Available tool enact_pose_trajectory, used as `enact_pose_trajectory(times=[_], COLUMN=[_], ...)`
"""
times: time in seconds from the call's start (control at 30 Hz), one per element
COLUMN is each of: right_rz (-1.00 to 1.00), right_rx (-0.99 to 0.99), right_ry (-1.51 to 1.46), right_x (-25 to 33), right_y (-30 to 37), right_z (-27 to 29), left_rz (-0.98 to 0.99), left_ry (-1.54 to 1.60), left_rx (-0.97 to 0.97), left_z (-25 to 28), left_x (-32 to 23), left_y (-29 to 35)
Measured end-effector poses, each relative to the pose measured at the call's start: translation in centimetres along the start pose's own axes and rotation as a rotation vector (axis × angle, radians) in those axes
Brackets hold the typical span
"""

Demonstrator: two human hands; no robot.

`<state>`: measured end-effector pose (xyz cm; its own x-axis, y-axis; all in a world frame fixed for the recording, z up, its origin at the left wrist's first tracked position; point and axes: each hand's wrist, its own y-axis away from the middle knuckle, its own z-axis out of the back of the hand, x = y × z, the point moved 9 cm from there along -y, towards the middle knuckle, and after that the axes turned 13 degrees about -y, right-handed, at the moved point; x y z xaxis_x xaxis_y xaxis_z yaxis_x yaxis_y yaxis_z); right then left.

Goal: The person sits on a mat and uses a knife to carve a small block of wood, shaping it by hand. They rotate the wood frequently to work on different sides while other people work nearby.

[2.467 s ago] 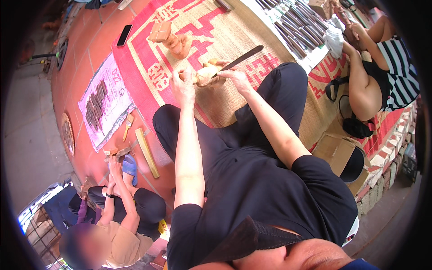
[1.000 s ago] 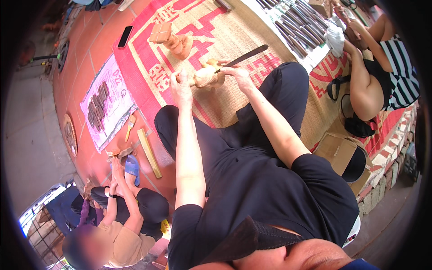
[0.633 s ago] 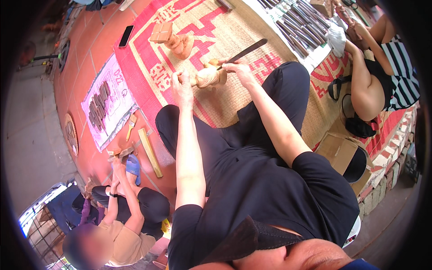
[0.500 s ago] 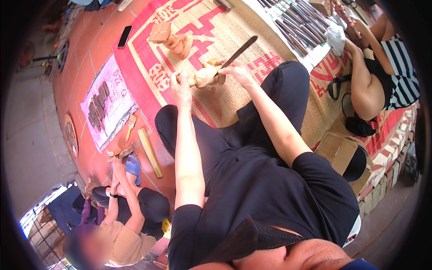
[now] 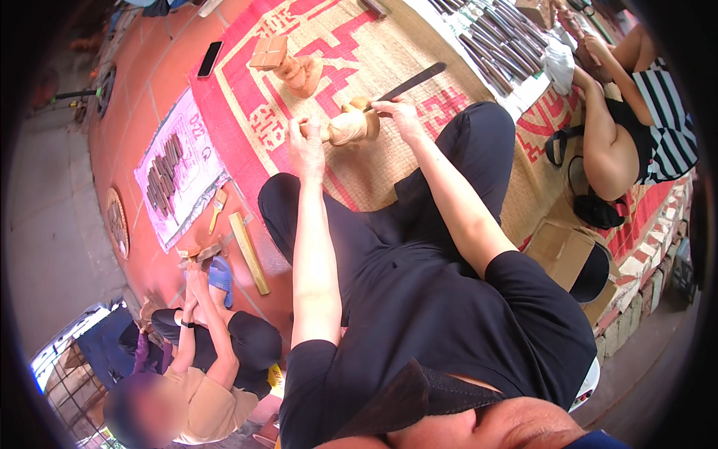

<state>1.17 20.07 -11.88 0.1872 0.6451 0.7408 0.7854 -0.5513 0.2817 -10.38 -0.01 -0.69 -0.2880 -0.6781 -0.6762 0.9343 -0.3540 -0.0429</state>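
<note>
The woven mat (image 5: 411, 37) is brightly lit, its red pattern vividly shown, and a soft shadow is cast on it just below the carved wooden piece (image 5: 349, 129), whose finer detail is softened. The left forearm (image 5: 315, 254) and the pink sheet (image 5: 199, 170) are washed pale by strong light. The black shirt (image 5: 449, 322) is rendered darkly, its folds faintly visible. A slight haze is laid over the left thigh (image 5: 348, 230). At lower left, a seated co-worker's head (image 5: 146, 410) is hidden by heavy blur. The tile floor (image 5: 149, 82) and brick ledge (image 5: 651, 277) are bent toward the rim, where the corners are swallowed by black.
</note>
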Motion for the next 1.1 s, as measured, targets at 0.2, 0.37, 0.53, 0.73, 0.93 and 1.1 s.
enact_pose_trajectory(times=[0.2, 0.37, 0.53, 0.73, 0.93, 1.1], right_rz=[0.098, 0.062, 0.029, 0.057, -0.004, 0.005], right_rx=[0.109, -0.073, -0.026, 0.074, 0.033, -0.004], right_ry=[0.024, -0.106, -0.091, -0.078, -0.065, -0.096], right_x=[1.0, -0.2, 0.1, -1.1, -2.0, -2.1], right_y=[1.6, 0.1, 1.4, 1.3, 1.1, 1.0], right_z=[-2.0, 0.8, -0.1, -1.0, -0.7, -0.3], left_rz=[0.020, 0.018, 0.207, 0.109, -0.169, -0.190], left_ry=[0.014, -0.018, 0.230, 0.156, -0.096, -0.100], left_rx=[-0.014, -0.013, -0.024, 0.017, 0.049, 0.080], left_z=[0.3, -0.2, -1.2, -0.3, 0.4, 0.5], left_x=[-0.2, 0.4, 4.2, 2.1, -1.4, -3.8], left_y=[0.1, -0.2, -1.0, -0.9, -0.6, 0.0])
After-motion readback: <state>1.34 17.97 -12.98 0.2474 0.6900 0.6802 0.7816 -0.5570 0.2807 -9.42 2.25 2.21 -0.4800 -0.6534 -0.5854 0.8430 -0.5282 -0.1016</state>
